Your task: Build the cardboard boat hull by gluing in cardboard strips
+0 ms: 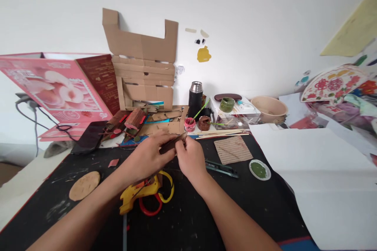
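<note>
My left hand [151,155] and my right hand [191,157] meet over the black work mat, both closed on a dark brown cardboard piece [169,146]. Fingers cover much of that piece, so its full shape is hidden. Under my left wrist lies a yellow glue gun [138,194], beside scissors [167,192] with yellow and red handles. A utility knife [222,169] rests just right of my right hand. Beyond it is a square of corrugated cardboard [228,150]. Small brown-and-red cardboard models [135,119] stand behind my left hand.
Paint jars [204,123], a black thermos [195,100] and wooden sticks [224,134] line the back. A lid of green paint [259,170] lies right, near white paper [324,172]. Leftward are a round disc [85,185], a phone [91,137] and a pink box [64,90].
</note>
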{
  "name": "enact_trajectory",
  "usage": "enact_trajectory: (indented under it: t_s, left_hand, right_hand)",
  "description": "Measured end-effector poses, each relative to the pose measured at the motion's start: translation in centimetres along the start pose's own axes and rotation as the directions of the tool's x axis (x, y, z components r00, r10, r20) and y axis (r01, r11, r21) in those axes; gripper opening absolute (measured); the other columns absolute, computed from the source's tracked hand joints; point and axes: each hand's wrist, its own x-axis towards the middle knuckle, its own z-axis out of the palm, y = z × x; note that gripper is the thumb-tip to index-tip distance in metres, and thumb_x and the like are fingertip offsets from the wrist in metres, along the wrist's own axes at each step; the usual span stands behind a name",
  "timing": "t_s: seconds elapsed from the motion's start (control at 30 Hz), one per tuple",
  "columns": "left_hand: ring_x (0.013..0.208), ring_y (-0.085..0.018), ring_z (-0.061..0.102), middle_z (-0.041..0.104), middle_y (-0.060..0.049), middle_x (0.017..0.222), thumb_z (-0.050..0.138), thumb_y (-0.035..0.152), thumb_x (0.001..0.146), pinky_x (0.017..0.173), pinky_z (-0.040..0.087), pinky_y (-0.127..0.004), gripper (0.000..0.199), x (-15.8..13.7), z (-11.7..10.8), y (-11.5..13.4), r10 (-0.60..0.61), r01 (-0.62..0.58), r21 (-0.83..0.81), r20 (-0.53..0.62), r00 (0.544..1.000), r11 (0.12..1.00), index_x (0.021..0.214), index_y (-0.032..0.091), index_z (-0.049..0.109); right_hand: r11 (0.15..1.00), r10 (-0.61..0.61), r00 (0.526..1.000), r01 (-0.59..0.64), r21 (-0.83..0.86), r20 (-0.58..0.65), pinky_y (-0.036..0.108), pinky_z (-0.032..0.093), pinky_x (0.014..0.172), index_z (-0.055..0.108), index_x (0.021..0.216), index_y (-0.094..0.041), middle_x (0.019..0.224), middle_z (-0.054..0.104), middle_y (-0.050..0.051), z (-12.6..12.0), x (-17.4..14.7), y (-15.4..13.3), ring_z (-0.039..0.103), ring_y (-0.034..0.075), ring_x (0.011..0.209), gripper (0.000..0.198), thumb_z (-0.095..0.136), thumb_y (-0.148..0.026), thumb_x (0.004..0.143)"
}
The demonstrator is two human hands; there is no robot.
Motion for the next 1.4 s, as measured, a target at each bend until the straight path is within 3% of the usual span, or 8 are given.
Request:
enact_trajectory:
  t_s: [0.17,0.47,0.97,1.07,1.4]
  left_hand:
    - [0.117,-0.028,0.071,0.075,-0.009,0.130,0.067,0.025,0.091,0.104,0.053,-0.039,0.049,-0.1,0.0,-0.2,0.033,-0.034,0.006,0.063,0.997,0.999,0.140,0.022,0.070]
    - [0.132,-0.037,0.066,0.066,-0.018,0.145,0.077,0.018,0.081,0.112,0.053,-0.049,0.068,-0.4,1.5,-0.3,-0.083,0.066,0.207,0.075,0.994,0.976,0.147,0.018,0.060]
    - [0.135,-0.038,0.066,0.059,-0.022,0.154,0.064,0.006,0.089,0.110,0.056,-0.051,0.063,-0.1,2.1,1.3,-0.209,0.134,0.455,0.120,0.970,0.880,0.150,0.012,0.053]
    - [0.133,-0.038,0.067,0.059,-0.022,0.154,0.063,0.006,0.089,0.109,0.057,-0.052,0.062,0.0,2.2,1.5,-0.226,0.151,0.464,0.110,0.968,0.873,0.150,0.012,0.054]
    - [0.128,-0.038,0.069,0.066,-0.018,0.144,0.060,0.008,0.085,0.106,0.058,-0.051,0.060,0.0,2.4,0.3,-0.114,0.102,0.371,0.012,0.993,0.923,0.145,0.018,0.060]
  right_hand:
    - [0.997,0.015,1.000,-0.015,0.072,-0.002,0.028,0.033,0.062,0.064,0.076,-0.019,0.078,0.074,0.008,0.3,0.3,0.4,0.062,0.020,0.071,0.024,0.054,-0.019,0.098]
    - [0.987,0.059,0.998,-0.061,0.146,0.016,0.028,0.030,0.060,0.057,0.070,-0.022,0.070,0.067,0.003,0.5,0.4,0.7,0.056,0.019,0.067,0.027,0.053,-0.023,0.097]
    - [0.986,0.051,0.999,-0.051,0.162,0.001,0.028,0.031,0.060,0.061,0.070,-0.020,0.070,0.068,0.003,0.8,0.6,0.9,0.055,0.018,0.066,0.026,0.055,-0.019,0.095]
    - [0.985,0.051,0.999,-0.050,0.164,-0.002,0.028,0.032,0.060,0.062,0.070,-0.020,0.070,0.069,0.003,0.8,0.6,0.8,0.055,0.018,0.066,0.026,0.055,-0.019,0.095]
    - [0.968,0.060,0.998,-0.050,0.245,-0.034,0.026,0.036,0.056,0.059,0.068,-0.021,0.067,0.068,0.002,0.4,0.6,0.5,0.059,0.018,0.064,0.026,0.056,-0.025,0.094]
